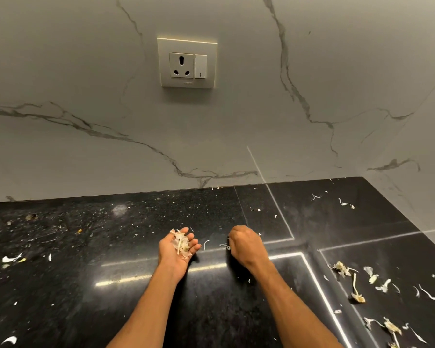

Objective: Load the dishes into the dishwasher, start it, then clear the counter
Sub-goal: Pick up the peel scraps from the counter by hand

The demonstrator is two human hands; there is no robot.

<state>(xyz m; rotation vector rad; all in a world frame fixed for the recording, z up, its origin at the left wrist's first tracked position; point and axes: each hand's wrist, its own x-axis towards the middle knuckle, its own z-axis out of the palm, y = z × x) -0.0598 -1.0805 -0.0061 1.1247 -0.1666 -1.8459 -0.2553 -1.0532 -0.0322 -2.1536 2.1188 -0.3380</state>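
Observation:
My left hand (172, 257) is held palm up just above the black speckled counter (106, 237), cupped, with a small heap of pale vegetable scraps (181, 243) lying in it. My right hand (245, 243) is a little to the right, knuckles up and fingers curled down onto the counter. Its fingertips pinch a small white scrap (224, 246). Another thin white sliver (206, 244) lies on the counter between the two hands. No dishes and no dishwasher are in view.
More peelings (357, 295) are strewn over the right part of the counter, and a few (10, 258) lie at the left. A marble-patterned wall with a socket and switch plate (187, 62) rises behind. A side wall (422, 172) closes off the right.

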